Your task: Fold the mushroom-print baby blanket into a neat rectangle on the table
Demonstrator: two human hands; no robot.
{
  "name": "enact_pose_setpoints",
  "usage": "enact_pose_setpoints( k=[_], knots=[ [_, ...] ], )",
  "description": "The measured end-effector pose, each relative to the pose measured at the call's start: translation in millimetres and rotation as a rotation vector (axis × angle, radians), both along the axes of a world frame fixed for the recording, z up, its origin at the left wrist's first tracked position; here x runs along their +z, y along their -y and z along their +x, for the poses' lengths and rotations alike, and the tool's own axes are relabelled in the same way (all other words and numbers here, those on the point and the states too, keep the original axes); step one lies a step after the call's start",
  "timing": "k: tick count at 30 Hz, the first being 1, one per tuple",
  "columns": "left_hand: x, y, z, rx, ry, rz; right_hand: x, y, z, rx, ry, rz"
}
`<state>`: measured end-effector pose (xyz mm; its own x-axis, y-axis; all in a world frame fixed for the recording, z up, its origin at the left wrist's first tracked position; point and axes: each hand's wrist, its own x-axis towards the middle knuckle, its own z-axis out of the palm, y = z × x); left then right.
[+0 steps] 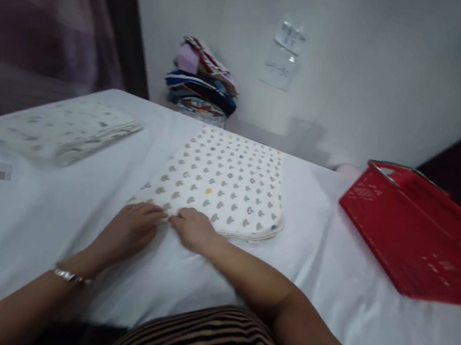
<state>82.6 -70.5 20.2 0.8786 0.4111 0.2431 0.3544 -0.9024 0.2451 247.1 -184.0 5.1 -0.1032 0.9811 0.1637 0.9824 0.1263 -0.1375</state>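
Observation:
A folded white cloth with small grey, yellow and blue prints lies flat on the white-covered table. At its near left edge, my left hand has its fingers closed on the cloth's corner. Close beside it, my right hand pinches the same near edge. The fingertips of both hands almost touch. Several layers show at the cloth's near right corner.
Another folded printed cloth lies at the left of the table. A red basket stands tilted at the right. Behind the table's far edge is a stack of folded fabrics against the wall.

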Motion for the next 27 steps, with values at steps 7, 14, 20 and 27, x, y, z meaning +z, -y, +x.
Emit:
enact_pose_setpoints(
  k=[7,14,20,27],
  knots=[
    [-0.1,17,22,-0.001,-0.072,0.016,3.5,15,9,-0.014,-0.068,0.036],
    [-5.2,10,19,-0.034,-0.039,0.056,19.1,113,66,-0.144,-0.131,-0.001],
    [11.3,22,44,-0.106,-0.049,-0.017,16.3,200,129,-0.813,-0.786,0.379],
    [36.2,114,161,-0.386,-0.063,-0.266,15.6,196,138,-1.095,-1.646,0.299]
  ],
)
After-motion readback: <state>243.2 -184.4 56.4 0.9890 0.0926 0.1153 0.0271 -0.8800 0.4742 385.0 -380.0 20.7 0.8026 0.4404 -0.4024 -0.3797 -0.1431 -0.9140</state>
